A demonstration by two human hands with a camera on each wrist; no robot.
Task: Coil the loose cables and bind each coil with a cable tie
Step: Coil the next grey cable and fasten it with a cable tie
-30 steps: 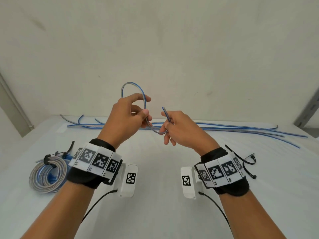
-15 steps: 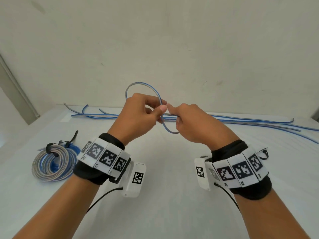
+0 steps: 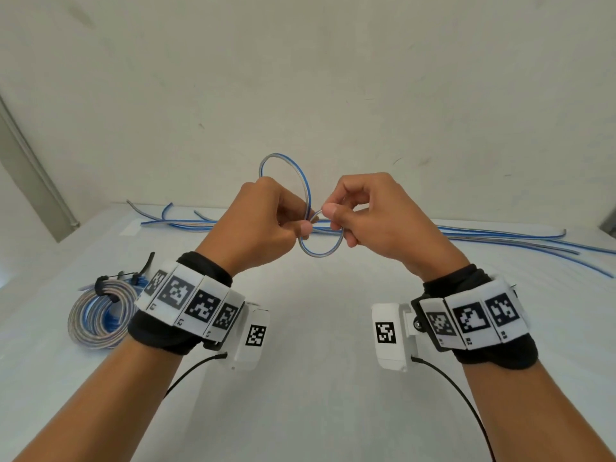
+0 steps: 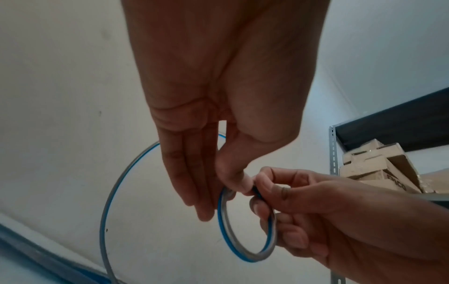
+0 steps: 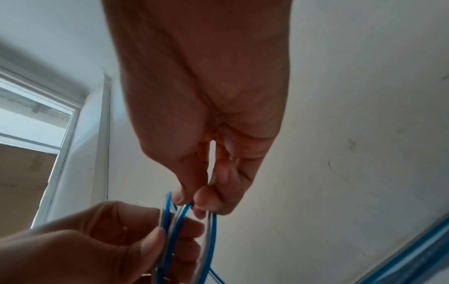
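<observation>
A blue-and-grey cable (image 3: 320, 254) is held above the white table (image 3: 316, 395) in two loops, one rising above my left hand (image 3: 301, 222) and a smaller one hanging between both hands. My left hand pinches the crossing with its thumb. My right hand (image 3: 333, 217) pinches the same cable right beside it. In the left wrist view the small loop (image 4: 243, 251) hangs under both thumbs. The right wrist view shows the cable strands (image 5: 170, 221) side by side between the fingertips (image 5: 204, 201). A finished coil (image 3: 100, 315) with black ties (image 3: 100, 282) lies on the left.
Several loose blue-and-grey cables (image 3: 500, 235) stretch along the table's far edge by the wall. A metal shelf post (image 4: 334, 153) and cardboard boxes (image 4: 379, 169) stand to the right. A window frame (image 5: 60, 119) is on the left.
My right hand has swung its strand up to meet the left hand. A second, smaller loop now hangs below the pinch point, and both hands sit close together.
</observation>
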